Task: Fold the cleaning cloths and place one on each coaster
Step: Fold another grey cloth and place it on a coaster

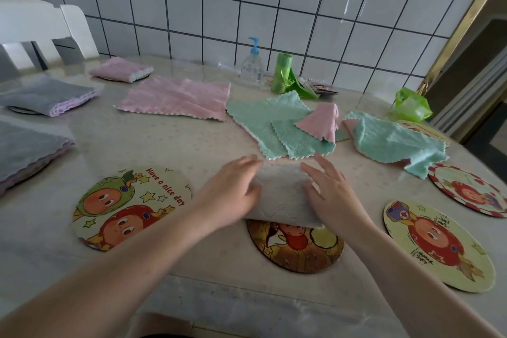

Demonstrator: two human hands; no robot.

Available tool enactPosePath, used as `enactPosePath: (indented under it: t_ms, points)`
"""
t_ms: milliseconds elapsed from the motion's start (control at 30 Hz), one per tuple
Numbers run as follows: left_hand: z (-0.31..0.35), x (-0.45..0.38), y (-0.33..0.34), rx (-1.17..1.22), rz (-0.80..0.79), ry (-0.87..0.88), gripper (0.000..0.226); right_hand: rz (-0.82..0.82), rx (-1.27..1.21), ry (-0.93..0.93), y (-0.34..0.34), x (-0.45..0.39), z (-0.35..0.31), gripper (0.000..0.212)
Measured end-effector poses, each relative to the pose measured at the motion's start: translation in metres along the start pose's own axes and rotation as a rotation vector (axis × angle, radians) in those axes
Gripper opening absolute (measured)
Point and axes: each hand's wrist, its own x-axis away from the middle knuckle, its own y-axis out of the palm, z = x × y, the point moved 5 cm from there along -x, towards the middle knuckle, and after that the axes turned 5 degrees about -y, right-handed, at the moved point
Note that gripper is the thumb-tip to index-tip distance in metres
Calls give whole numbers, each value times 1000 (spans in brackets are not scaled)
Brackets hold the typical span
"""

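Both hands rest on a folded grey cloth (284, 195) at the centre of the marble table (175, 143). The left hand (233, 189) lies flat on its left edge with loose, spread fingers; the right hand (326, 195) presses its right edge, fingers open and splayed, so neither is closed around it. The cloth's near edge overlaps the far rim of a brown cartoon coaster (296, 248) at 6 o'clock.

At 9 o'clock from the cloth lies a round coaster (131, 208) with two fruit faces and the printed words "Have a nice day". At 4 o'clock sits a yellow coaster (439, 247) bearing small script too small to read, and at 3 o'clock a red-rimmed coaster (472, 192).

Unfolded cloths lie further off: a pink one (175, 99) at 11 o'clock, a green pile (274, 123) at 12, another green one (397, 143) at 2. Folded cloths sit at 10 o'clock: pink (120, 70) and grey (46, 97).

By the tiled wall stands a clear pump bottle (252, 66) whose label is unreadable.
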Motion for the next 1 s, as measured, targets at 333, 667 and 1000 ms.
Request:
enactPosePath:
  t_ms: [333,667,1000]
  points:
    - [-18,2,34,-404,-378,-8,64,-314,235,62,35,11,11,72]
    - [-45,15,-1,-187,-207,-163,55,-151,-34,70,8,17,22,47]
    - [-31,8,8,229,-83,-79,44,-84,-74,2,10,14,13,44]
